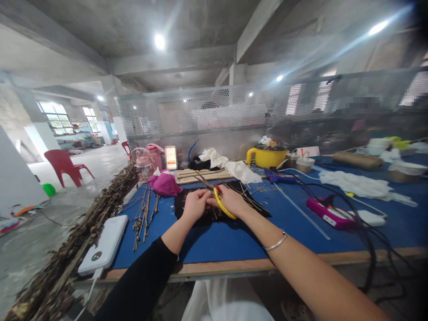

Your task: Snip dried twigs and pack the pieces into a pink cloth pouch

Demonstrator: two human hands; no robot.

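Note:
My right hand point(232, 203) is closed around scissors with yellow handles point(220, 206), whose blades point up and to the left, away from me. Just left of it, my left hand point(194, 204) is pinched, its fingertips close to my right fingers. What the left fingers hold is too small to make out. Both hands are above a black cloth point(259, 206) strewn with thin twig pieces. Several longer dry twigs point(146, 216) lie on the blue tabletop point(214, 245) to the left.
A purple cloth bundle point(165, 183) lies behind the twigs. Wooden sticks point(187, 178) and a yellow pot point(269, 157) stand farther back. Rightward are a blue glue gun point(281, 177), a purple power strip point(329, 214) and cables. A white power bank point(103, 245) sits at left, beside piled dry stalks point(90, 209).

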